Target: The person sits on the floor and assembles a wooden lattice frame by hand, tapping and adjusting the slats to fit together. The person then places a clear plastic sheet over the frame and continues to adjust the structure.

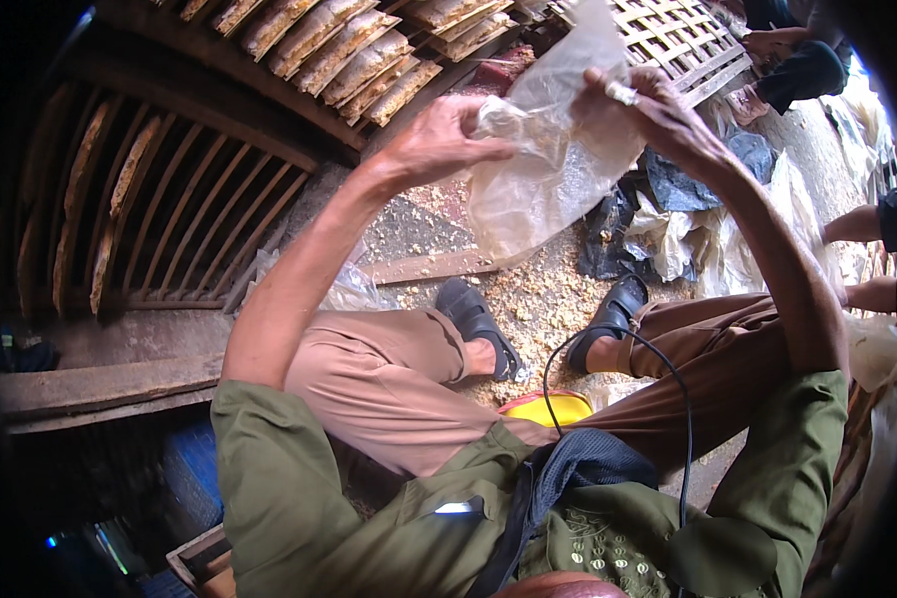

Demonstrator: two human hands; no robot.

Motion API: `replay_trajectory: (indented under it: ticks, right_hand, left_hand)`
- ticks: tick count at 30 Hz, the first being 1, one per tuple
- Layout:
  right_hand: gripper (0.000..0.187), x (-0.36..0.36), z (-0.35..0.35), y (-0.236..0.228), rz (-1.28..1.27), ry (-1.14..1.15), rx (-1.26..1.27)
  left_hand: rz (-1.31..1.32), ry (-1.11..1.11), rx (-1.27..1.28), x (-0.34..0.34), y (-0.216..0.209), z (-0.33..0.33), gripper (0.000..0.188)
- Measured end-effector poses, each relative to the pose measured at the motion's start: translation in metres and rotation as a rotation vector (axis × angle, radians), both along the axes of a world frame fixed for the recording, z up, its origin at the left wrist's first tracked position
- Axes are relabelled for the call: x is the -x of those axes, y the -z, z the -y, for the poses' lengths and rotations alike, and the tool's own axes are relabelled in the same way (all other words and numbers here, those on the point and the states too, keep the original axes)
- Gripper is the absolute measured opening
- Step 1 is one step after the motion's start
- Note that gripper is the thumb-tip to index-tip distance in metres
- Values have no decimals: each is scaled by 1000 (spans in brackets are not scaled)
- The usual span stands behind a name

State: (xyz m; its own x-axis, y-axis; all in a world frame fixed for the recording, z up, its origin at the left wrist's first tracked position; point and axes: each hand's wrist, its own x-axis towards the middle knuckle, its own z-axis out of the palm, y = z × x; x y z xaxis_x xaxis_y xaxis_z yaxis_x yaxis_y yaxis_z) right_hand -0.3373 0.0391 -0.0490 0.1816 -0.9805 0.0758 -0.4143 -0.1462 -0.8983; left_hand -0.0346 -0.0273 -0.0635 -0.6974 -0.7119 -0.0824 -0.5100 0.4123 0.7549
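A thin, cloudy, translucent plastic sheet or bag (538, 194) hangs crumpled between my hands, above the littered floor. At its left side my left hand (444, 140) pinches a bunched part between thumb and fingers. On the right, my right hand (633, 105) grips the upper part of the plastic, and a white band shows around one finger. Part of that hand's fingers lies behind the plastic or is smeared. The lower end of the plastic dangles loose, touching neither my legs nor the ground.
At the upper left, a wooden rack (209, 85) carries several pale crusted slabs (354, 65) on boards. A woven slatted panel (668, 40) leans beyond. Crumbs cover the floor (538, 309). Dark plastic (703, 179) and white plastic (782, 199) lie right. Another person (807, 65) sits far right.
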Motion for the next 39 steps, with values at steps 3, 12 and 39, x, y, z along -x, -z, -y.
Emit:
replay_trajectory:
  ticks: [3, 12, 39]
  right_hand:
    - [53, -11, 1, -1, 91, -147, 53]
    - [51, 63, 23, 23, 116, 185, 20]
    - [48, 5, 7, -5, -159, -54, -22]
  left_hand:
    - [-161, -122, 4, 11, 10, -1, 51]
    - [-337, -120, -191, -15, 1, 17, 29]
    - [-208, 63, -9, 2, 3, -9, 52]
